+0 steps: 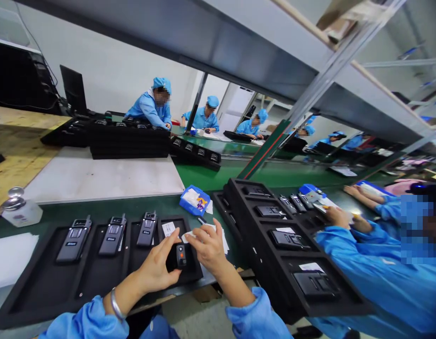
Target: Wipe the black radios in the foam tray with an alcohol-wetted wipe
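Note:
My left hand (pixel 157 269) is closed round a small black device (pixel 181 256) with an orange button, held on its side over the right end of a black foam tray (pixel 44 287). My right hand (pixel 208 245) pinches a small white sticker (pixel 188 237) just above the device. Three black handsets (pixel 76 238) stand in the tray's slots to the left. A white label (pixel 168 229) lies in the slot behind my left hand.
A blue box of labels (pixel 194 199) sits behind the tray on the green belt (pixel 204 176). A second black tray (pixel 281 240) with devices lies to the right, beside a co-worker in blue (pixel 380 268). A glass bottle (pixel 17 207) stands far left. Other workers sit across the line.

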`<state>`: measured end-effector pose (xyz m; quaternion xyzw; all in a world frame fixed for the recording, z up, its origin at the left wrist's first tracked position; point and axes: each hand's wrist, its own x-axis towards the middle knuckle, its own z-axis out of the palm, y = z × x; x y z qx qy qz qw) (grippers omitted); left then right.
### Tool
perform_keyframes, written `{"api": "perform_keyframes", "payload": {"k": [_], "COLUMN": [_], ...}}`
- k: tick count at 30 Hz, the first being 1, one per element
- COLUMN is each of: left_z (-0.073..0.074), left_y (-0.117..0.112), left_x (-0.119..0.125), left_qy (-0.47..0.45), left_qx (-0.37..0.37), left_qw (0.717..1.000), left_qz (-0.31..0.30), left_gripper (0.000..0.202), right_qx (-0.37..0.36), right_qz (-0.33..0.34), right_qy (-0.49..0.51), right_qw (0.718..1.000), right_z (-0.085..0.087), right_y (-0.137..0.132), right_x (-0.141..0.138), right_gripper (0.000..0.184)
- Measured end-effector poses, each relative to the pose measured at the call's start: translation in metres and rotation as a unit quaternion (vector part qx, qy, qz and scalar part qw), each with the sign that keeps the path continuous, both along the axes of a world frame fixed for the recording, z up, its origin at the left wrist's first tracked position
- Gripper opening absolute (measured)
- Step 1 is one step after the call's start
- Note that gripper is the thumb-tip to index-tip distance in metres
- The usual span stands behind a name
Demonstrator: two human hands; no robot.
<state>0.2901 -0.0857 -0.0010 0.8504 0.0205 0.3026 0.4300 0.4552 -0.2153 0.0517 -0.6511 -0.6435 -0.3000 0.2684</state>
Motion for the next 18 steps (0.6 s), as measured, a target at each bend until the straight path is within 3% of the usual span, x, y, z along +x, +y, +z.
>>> {"api": "perform_keyframes", "payload": {"k": [2, 8, 14, 18], "left_z": [0.0, 0.003, 0.002, 0.002], "left_y": [0.0, 0.002, 0.0, -0.001], "left_x": [0.0, 0.0, 0.0, 0.001], "left_qy": [-0.002, 0.001, 0.007, 0.012], "left_qx": [-0.002, -0.008, -0.018, -0.007], "left_qw": [1.0, 1.0, 1.0, 1.0], "left_qz": [-0.001, 0.008, 0.0, -0.007], "left_gripper": [0.107, 0.107, 0.106, 0.107], "right_qx": [0.007, -0.018, 0.019, -0.009], "right_qz": [-0.015, 0.047, -0.018, 0.045], "right_qy": [0.026, 0.015, 0.026, 0.019], "right_qw": [1.0, 0.999, 0.999, 0.999], "right_z": [0.0, -0.003, 0.001, -0.001], "right_y": [0.0, -0.003, -0.01, -0.006], "right_x": [-0.003, -0.013, 0.002, -0.01], "right_gripper": [0.037, 0.039, 0.038, 0.041]}}
